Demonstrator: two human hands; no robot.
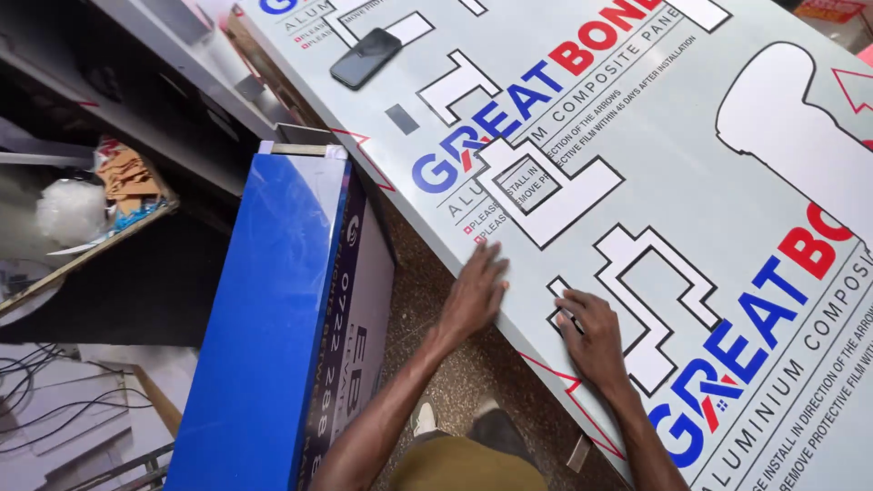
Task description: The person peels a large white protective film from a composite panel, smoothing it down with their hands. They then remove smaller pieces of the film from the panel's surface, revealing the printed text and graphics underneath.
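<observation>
A large grey-white panel (691, 164) covered in printed protective film lies tilted across the view, with several letter-like shapes outlined in black and cut through the film. My left hand (476, 293) lies flat on the panel's near edge with its fingers spread and nothing in it. My right hand (593, 336) rests a little to the right. Its fingers are curled, with the tips pressed at the outline of one cut shape (655, 300). Whether those fingers pinch the film or a small tool is hidden.
A black phone (366, 56) lies on the panel's far end. A blue sign box (273, 318) stands on edge to the left of my arms. Shelves at the left hold crumpled plastic (68, 211) and cardboard scraps (127, 175). Cables (45, 400) trail at the lower left.
</observation>
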